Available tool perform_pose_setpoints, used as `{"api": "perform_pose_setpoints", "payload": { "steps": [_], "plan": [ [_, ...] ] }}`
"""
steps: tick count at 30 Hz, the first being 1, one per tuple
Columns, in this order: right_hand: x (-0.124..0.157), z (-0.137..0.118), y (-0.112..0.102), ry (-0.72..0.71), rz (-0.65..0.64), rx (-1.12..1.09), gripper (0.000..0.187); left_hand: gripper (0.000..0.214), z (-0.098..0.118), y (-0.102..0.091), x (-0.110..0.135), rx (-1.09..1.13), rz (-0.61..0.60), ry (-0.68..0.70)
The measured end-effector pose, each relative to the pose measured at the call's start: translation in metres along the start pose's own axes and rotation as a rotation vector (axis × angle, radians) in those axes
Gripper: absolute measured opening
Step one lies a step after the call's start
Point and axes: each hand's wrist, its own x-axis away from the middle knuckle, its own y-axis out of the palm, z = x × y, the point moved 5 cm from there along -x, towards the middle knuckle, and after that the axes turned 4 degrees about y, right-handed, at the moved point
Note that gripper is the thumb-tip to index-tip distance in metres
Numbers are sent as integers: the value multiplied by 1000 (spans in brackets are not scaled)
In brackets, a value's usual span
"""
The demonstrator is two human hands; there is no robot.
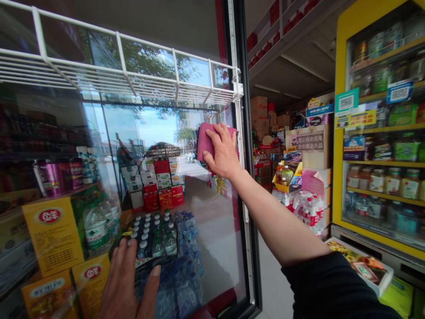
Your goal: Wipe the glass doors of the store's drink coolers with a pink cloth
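Observation:
My right hand (222, 148) presses a folded pink cloth (205, 141) flat against the glass door (219, 230), near its right frame. The fingers are bent over the cloth and the thumb lies along its lower edge. Low in the view, my left hand (122, 283) is raised with fingers stretched out and holds nothing; whether it touches the glass I cannot tell. A white wire rack (149, 79) runs across the door above both hands. Reflections of trees, sky and street lie over the glass.
At right stands a yellow-framed drinks cooler (341, 177) with bottles on its shelves. Yellow cartons (53, 235), capped bottles (146, 235) and red boxes (171, 197) appear in or through the glass. A black door frame (254, 248) edges the door. An open white box (378, 283) sits lower right.

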Motion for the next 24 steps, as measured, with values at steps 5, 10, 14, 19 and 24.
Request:
{"api": "perform_pose_setpoints", "payload": {
  "steps": [5,10,14,19,24],
  "plan": [
    [-1,1,-2,19,33,-61,64,83,-5,-4,4,-4,-6,-13],
    [4,4,-1,19,29,-31,65,84,2,-7,-1,-4,-5,11],
    [12,7,-2,18,48,-66,65,82,16,-6,-9,-7,-22,24],
    [27,6,-2,31,38,-71,69,82,27,0,-12,0,-33,40],
    [46,4,-1,27,17,-83,70,82,33,6,-9,9,-43,46]
  ]
}}
